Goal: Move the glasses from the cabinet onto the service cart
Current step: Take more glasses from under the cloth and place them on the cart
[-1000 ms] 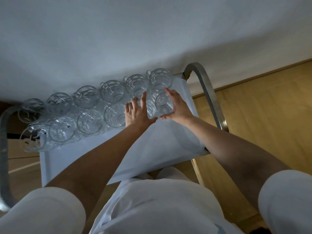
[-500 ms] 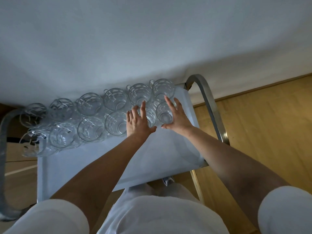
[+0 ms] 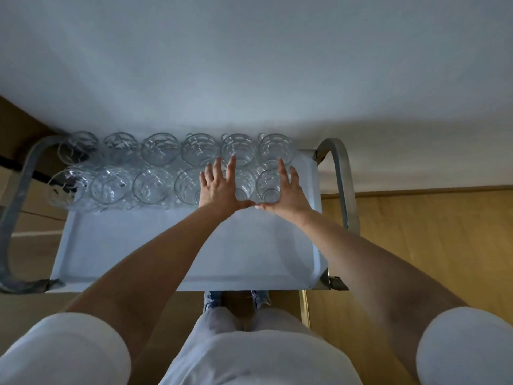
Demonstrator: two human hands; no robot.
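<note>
Head view, looking down on the white surface of the service cart (image 3: 138, 245), far edge against a pale wall (image 3: 249, 65), curved metal handle (image 3: 342, 176) at the right edge, wooden floor (image 3: 430, 245) beyond. Glasses (image 3: 159, 148) upright in two rows along the far edge. Left hand (image 3: 219, 187) and right hand (image 3: 288, 190) set either side of the last two glasses (image 3: 270, 186) at the right end of the near row, fingers (image 3: 281, 168) straight and released, gripping nothing, thumbs almost meeting on the near side. One of that pair partly covered by the left hand; actual contact with the glass hard to judge; leftmost glasses smeared and indistinct.
</note>
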